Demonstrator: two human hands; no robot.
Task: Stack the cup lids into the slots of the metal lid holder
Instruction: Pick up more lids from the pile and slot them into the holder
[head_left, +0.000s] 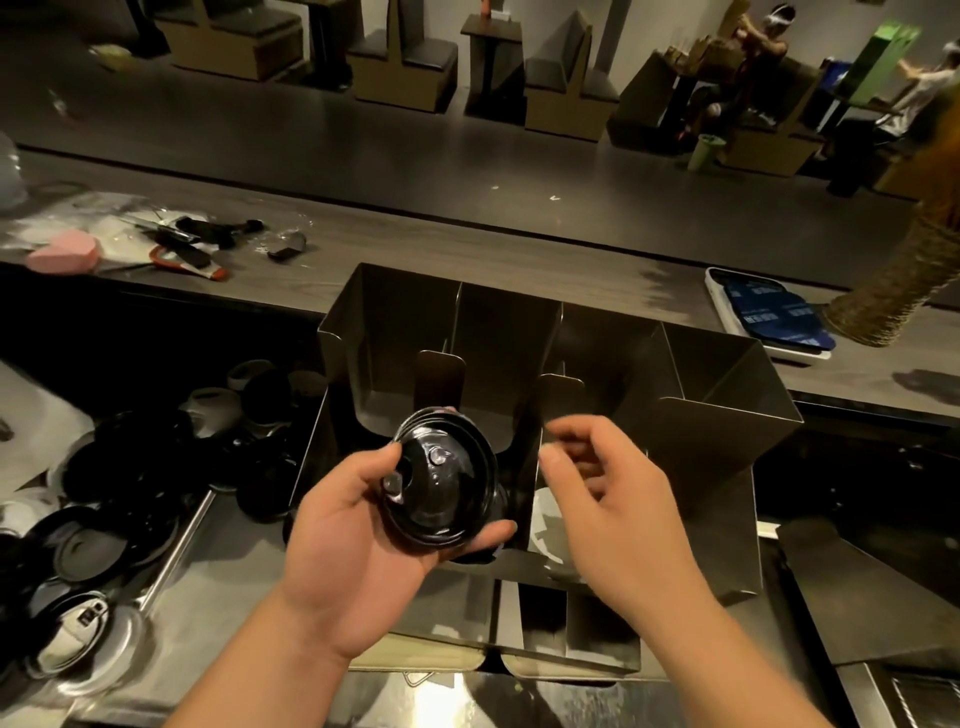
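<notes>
Head view: a small stack of black cup lids (441, 478) sits clamped between the thumb and fingers of the left hand (353, 545), tilted, just above the front-left slot of the metal lid holder (701, 415) — not yet inside it. Beside the stack, the right hand (608, 499) hovers over the holder, blurred, fingers loosely curled on nothing visible. Left of the holder lies a heap of loose lids (119, 493). The likely risks: the tilted stack catches the upright divider (440, 376) and fans apart — or slips from a one-handed grip.
</notes>
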